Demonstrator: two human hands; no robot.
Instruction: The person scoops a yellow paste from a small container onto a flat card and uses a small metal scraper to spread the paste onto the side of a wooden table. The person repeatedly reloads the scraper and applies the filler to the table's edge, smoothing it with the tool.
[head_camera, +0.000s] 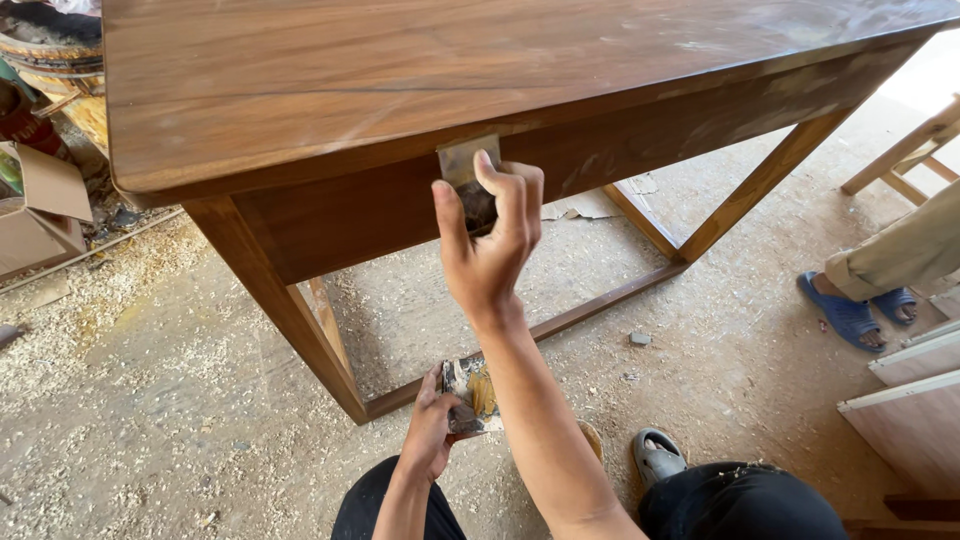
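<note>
R hand (487, 245) pinches a scraper blade (461, 160) flat against the table (400, 70) front edge. L hand (432, 432), below the table near my knee, grips a smeared putty board (475, 392).

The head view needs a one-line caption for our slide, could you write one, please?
Right hand presses a metal scraper against the wooden table edge; left hand holds a smeared putty board.
</note>
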